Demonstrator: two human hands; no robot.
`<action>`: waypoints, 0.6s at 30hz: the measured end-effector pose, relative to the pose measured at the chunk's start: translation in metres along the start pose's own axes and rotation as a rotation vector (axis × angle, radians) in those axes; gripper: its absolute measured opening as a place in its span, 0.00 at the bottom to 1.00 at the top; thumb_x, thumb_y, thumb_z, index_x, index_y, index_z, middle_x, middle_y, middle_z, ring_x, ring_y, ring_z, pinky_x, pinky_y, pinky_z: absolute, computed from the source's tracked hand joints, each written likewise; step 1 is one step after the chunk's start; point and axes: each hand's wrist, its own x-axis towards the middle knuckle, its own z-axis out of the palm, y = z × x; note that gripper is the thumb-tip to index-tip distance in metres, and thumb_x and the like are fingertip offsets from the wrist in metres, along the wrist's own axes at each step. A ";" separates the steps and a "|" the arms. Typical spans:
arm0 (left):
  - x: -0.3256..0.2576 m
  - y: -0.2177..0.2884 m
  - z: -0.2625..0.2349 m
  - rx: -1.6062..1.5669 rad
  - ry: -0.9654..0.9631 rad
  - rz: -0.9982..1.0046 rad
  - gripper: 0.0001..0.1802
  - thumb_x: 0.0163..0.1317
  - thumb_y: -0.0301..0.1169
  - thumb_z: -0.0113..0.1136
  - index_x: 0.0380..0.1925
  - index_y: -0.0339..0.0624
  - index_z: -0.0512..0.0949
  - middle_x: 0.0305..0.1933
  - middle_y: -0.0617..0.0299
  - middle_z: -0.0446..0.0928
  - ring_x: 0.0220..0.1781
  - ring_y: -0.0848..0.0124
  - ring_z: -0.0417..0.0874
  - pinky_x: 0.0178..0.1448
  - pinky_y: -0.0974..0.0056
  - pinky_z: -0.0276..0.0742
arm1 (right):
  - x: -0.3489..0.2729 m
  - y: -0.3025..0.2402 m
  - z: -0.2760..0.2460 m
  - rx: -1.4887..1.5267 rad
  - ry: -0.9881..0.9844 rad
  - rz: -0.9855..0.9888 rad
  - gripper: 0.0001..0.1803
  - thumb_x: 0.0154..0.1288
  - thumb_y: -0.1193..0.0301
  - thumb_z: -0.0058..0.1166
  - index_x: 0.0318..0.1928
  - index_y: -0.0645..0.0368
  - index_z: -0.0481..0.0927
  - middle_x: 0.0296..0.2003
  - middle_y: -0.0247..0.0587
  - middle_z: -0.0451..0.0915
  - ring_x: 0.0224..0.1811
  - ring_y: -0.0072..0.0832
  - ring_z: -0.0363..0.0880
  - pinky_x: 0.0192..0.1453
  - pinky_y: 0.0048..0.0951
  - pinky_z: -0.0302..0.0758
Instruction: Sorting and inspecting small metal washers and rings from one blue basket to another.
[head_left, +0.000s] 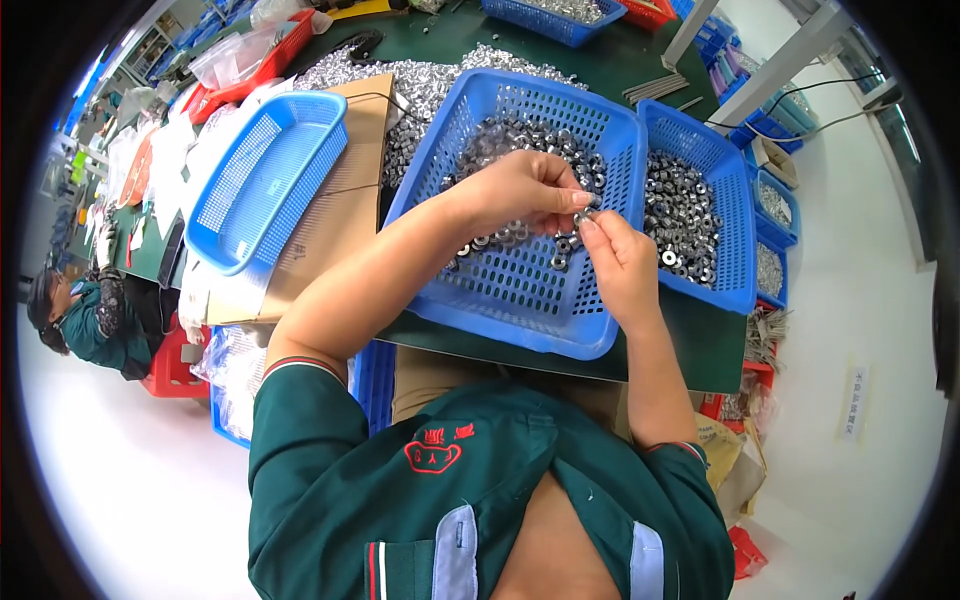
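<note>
A blue plastic basket sits tilted at the front of the green table, with several small metal nuts heaped in its far half. Over its middle, my left hand and my right hand meet fingertip to fingertip. Both pinch small metal parts between thumb and fingers; the parts are mostly hidden by the fingers.
A second blue basket of nuts stands to the right. An empty blue basket rests on a cardboard box to the left. Loose metal parts lie piled behind. Red trays stand far left. Another person sits at the left.
</note>
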 end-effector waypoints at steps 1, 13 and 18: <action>0.001 -0.001 0.001 0.005 -0.014 0.053 0.10 0.62 0.33 0.62 0.31 0.38 0.76 0.26 0.63 0.79 0.27 0.77 0.78 0.32 0.73 0.73 | 0.001 0.003 -0.003 0.078 -0.041 0.074 0.10 0.67 0.68 0.51 0.31 0.62 0.76 0.16 0.39 0.70 0.17 0.24 0.69 0.23 0.29 0.64; 0.002 0.003 0.002 0.147 -0.015 0.081 0.10 0.65 0.34 0.59 0.33 0.37 0.77 0.28 0.63 0.79 0.29 0.79 0.78 0.35 0.75 0.73 | 0.001 0.000 -0.001 0.056 -0.031 0.065 0.10 0.68 0.69 0.50 0.32 0.62 0.75 0.15 0.36 0.67 0.17 0.19 0.65 0.22 0.28 0.62; 0.002 0.000 -0.001 -0.183 0.256 -0.155 0.09 0.63 0.32 0.54 0.35 0.36 0.75 0.26 0.61 0.77 0.24 0.74 0.77 0.26 0.71 0.73 | 0.000 -0.005 0.001 -0.001 -0.003 0.069 0.11 0.69 0.69 0.50 0.31 0.62 0.76 0.18 0.25 0.67 0.20 0.11 0.60 0.23 0.19 0.58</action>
